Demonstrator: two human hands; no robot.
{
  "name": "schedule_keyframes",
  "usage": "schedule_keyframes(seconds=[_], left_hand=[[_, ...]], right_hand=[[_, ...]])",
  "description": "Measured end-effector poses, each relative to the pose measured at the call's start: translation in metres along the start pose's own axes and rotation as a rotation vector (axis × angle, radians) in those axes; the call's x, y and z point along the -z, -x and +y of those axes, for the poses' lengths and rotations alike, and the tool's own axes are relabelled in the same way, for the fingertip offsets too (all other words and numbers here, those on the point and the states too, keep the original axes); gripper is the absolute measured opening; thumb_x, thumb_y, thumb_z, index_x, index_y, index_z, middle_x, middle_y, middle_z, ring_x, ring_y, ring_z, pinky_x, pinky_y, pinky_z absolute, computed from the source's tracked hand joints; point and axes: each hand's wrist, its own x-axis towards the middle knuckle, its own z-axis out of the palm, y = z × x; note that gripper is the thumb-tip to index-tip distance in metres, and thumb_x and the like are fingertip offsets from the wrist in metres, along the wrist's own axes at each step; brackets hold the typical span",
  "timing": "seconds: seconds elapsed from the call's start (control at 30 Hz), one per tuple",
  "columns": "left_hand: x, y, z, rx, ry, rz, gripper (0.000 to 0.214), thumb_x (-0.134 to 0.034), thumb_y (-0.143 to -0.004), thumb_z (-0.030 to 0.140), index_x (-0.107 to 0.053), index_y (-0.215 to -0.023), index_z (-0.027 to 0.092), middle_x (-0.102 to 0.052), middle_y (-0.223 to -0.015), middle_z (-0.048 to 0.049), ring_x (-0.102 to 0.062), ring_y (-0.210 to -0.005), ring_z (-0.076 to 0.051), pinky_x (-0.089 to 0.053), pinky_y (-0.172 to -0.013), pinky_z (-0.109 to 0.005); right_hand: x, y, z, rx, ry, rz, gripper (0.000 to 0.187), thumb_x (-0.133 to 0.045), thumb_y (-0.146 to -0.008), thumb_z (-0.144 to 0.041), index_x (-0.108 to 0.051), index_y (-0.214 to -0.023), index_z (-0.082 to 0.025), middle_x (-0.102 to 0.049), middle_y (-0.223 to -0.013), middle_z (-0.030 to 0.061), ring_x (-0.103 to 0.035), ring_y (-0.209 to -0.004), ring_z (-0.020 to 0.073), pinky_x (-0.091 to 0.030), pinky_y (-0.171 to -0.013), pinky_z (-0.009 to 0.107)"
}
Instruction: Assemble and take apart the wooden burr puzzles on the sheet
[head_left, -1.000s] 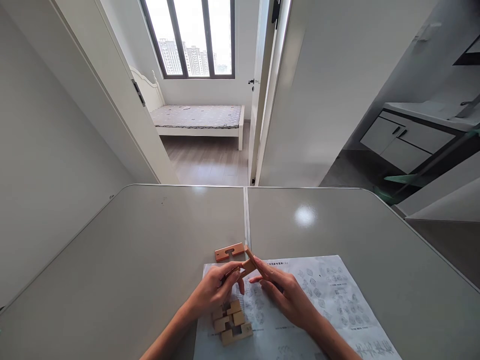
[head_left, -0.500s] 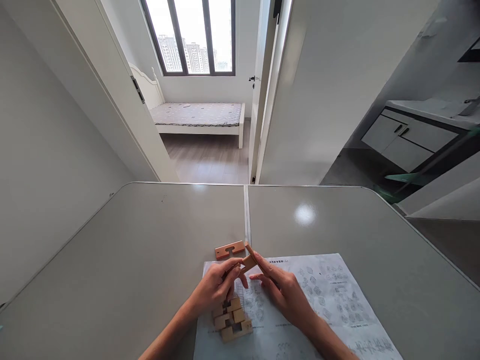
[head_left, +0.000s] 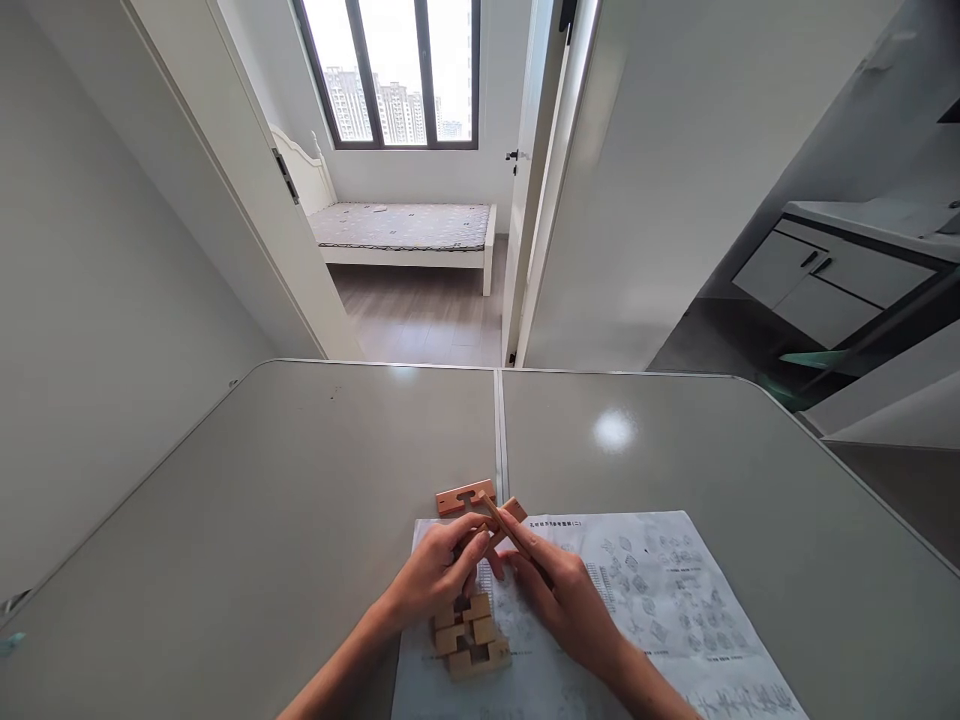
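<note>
Both hands meet above the top left part of a printed sheet (head_left: 660, 580). My left hand (head_left: 442, 565) is closed on a wooden puzzle piece (head_left: 514, 510) that slants up to the right. A second, slimmer wooden strip (head_left: 491, 508) is pinched in my right hand (head_left: 555, 585) and crosses the first piece; the contact between them is partly hidden by fingers. Just beyond the fingertips lies a reddish flat slotted wooden piece (head_left: 454, 499). Below my left hand, several notched light wooden blocks (head_left: 474, 640) sit grouped on the sheet.
The grey table (head_left: 337, 480) has a seam strip (head_left: 501, 430) running down its middle. Past its far edge, a doorway shows a bed (head_left: 405, 225) under a window. A white cabinet (head_left: 817, 270) stands to the right beyond a wall.
The piece in my left hand now pokes out to the right behind the strip, and the strip has tilted more to the left. The view has shifted slightly.
</note>
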Motion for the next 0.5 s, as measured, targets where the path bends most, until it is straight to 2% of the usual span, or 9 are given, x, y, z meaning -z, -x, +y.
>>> schedule_keyframes(seconds=[0.1, 0.27, 0.37, 0.5], left_hand=[[0.0001, -0.0002, 0.0016, -0.011, -0.009, 0.005, 0.048, -0.04, -0.111, 0.052, -0.067, -0.125, 0.015, -0.076, -0.076, -0.0046, -0.054, -0.047, -0.011, -0.049, -0.052, -0.022], [0.0006, -0.0012, 0.0016, -0.049, -0.063, 0.037, 0.046, -0.041, -0.111, 0.05, -0.069, -0.122, 0.015, -0.067, -0.068, -0.0007, -0.051, -0.052, -0.011, -0.045, -0.054, -0.02], [0.0009, -0.0014, -0.0004, -0.058, -0.087, 0.039, 0.044, -0.042, -0.111, 0.048, -0.069, -0.121, 0.015, -0.064, -0.068, -0.0004, -0.051, -0.057, -0.012, -0.046, -0.06, -0.021], [0.0005, -0.0012, -0.0021, -0.06, -0.069, 0.033, 0.041, -0.041, -0.111, 0.046, -0.068, -0.119, 0.015, -0.061, -0.068, -0.0002, -0.05, -0.058, -0.012, -0.046, -0.059, -0.022]], right_hand=[[0.0012, -0.0005, -0.0009, 0.009, -0.018, -0.023, 0.055, -0.045, -0.111, -0.023, -0.041, -0.164, -0.038, -0.079, -0.124, 0.0033, -0.078, -0.097, 0.0182, -0.063, -0.092, 0.031], [0.0027, -0.0013, -0.0034, -0.001, -0.046, -0.055, 0.056, -0.046, -0.111, -0.023, -0.041, -0.163, -0.04, -0.069, -0.144, 0.003, -0.077, -0.107, 0.0203, -0.062, -0.096, 0.033], [0.0029, -0.0013, -0.0035, 0.005, -0.049, -0.063, 0.058, -0.045, -0.111, -0.021, -0.037, -0.164, -0.043, -0.065, -0.151, 0.0022, -0.077, -0.107, 0.0198, -0.061, -0.099, 0.035], [0.0032, -0.0008, -0.0032, 0.01, -0.04, -0.081, 0.058, -0.043, -0.111, -0.022, -0.036, -0.165, -0.041, -0.062, -0.154, 0.0029, -0.078, -0.106, 0.0199, -0.062, -0.098, 0.035]])
